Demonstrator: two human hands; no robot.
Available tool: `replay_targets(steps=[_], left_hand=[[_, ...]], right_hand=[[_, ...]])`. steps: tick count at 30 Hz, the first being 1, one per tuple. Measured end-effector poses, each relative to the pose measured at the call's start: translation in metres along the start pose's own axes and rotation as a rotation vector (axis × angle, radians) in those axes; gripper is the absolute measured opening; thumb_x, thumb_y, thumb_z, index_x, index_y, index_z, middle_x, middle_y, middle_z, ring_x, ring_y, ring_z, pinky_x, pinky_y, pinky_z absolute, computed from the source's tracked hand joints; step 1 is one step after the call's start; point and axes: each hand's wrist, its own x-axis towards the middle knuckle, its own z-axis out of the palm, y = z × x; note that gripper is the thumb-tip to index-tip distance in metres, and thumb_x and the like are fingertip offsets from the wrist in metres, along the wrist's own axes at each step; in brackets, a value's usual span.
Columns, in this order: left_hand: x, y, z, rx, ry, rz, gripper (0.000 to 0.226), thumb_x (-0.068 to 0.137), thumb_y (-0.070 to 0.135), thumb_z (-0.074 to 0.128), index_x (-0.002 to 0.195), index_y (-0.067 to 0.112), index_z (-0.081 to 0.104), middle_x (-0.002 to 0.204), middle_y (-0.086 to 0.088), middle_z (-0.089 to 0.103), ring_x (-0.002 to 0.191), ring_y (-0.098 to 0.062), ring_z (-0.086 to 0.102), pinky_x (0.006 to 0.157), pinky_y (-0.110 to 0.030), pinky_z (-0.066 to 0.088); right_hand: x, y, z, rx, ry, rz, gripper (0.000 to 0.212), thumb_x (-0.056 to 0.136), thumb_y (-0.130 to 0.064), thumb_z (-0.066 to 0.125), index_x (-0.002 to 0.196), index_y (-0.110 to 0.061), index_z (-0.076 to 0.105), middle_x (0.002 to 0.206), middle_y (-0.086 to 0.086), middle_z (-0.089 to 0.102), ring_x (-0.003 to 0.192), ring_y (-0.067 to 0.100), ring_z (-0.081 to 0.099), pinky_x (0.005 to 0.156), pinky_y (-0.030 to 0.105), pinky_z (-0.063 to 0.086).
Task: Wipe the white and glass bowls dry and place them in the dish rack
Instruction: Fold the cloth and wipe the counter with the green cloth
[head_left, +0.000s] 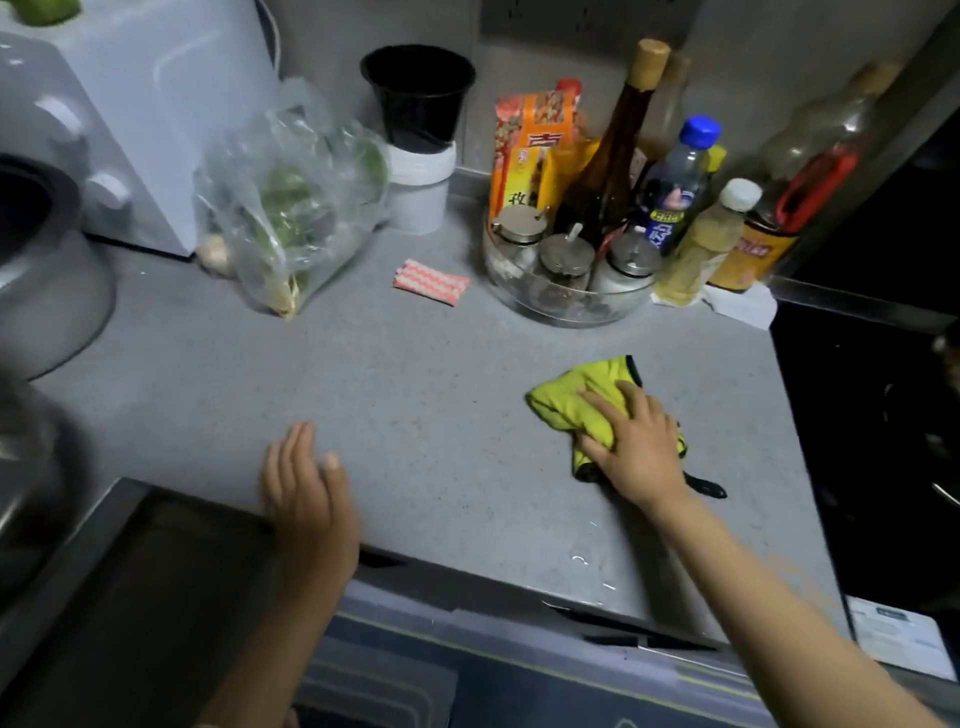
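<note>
Right hand flat on a yellow cloth on a grey counter.
Its fingers lie spread, pressing, not gripping; the left hand is open, nearer the sink. No bowl or rack shows.

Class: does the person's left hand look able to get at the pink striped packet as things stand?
Probably yes. The left hand is open near the front edge of the counter, and only bare surface lies between it and the pink striped packet; the plastic bag sits off to the side.
</note>
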Motion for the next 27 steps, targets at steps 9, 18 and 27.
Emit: replay_targets(steps=[9,18,27], left_hand=[[-0.075,0.061,0.071,0.068,-0.345,0.412,0.063,0.102,0.048,0.014,0.141,0.008,0.044,0.146,-0.008,0.045,0.141,-0.024,0.027,0.117,-0.049,0.017],[-0.102,0.09,0.106,0.165,-0.445,0.527,0.065,0.102,0.047,0.011,0.141,0.008,0.045,0.146,-0.009,0.046,0.141,-0.025,0.028,0.12,-0.038,0.005],[-0.105,0.087,0.109,0.201,-0.419,0.543,0.066,0.101,0.048,0.013,0.138,0.006,0.048,0.143,-0.01,0.049,0.139,-0.028,0.033,0.12,-0.044,0.011]], right_hand=[[-0.057,0.143,-0.051,-0.109,0.025,0.423,0.057,0.087,-0.046,0.062,0.141,-0.034,0.045,0.148,0.013,0.032,0.124,0.044,0.038,0.102,0.051,0.034],[-0.17,0.11,-0.056,-0.2,0.209,0.451,0.064,0.084,-0.067,0.042,0.128,-0.025,0.061,0.103,0.017,0.052,0.09,0.036,0.051,0.075,0.043,0.042],[-0.148,0.178,-0.076,-0.135,-0.158,-0.214,0.081,0.077,-0.086,0.032,0.148,-0.048,0.019,0.161,0.0,0.01,0.147,0.035,-0.004,0.115,0.057,0.001]])
